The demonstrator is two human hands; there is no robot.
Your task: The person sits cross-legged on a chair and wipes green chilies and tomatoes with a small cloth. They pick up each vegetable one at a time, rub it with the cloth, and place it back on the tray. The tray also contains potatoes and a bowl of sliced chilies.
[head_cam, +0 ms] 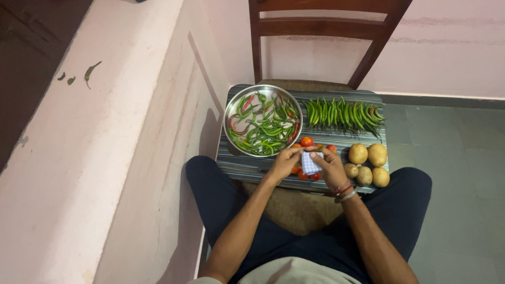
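My left hand point(286, 162) and my right hand point(327, 164) meet over the front of a striped board point(247, 165). Between their fingertips they pinch a thin green chilli point(314, 149). A small blue-and-white checked cloth point(309, 163) sits in my right hand's palm. Several small red tomatoes point(306, 141) lie under and just behind the hands. A round steel bowl point(229, 108) full of green and red chillies stands to the left. A neat row of green chillies point(343, 113) lies at the back right. Several potatoes point(368, 160) rest right of my right hand.
The board rests on a wooden chair point(326, 26) whose back rises against a pink wall. A pink ledge point(105, 131) runs along the left. Grey floor point(457, 173) spreads on the right. My legs in dark trousers point(215, 194) flank the chair seat.
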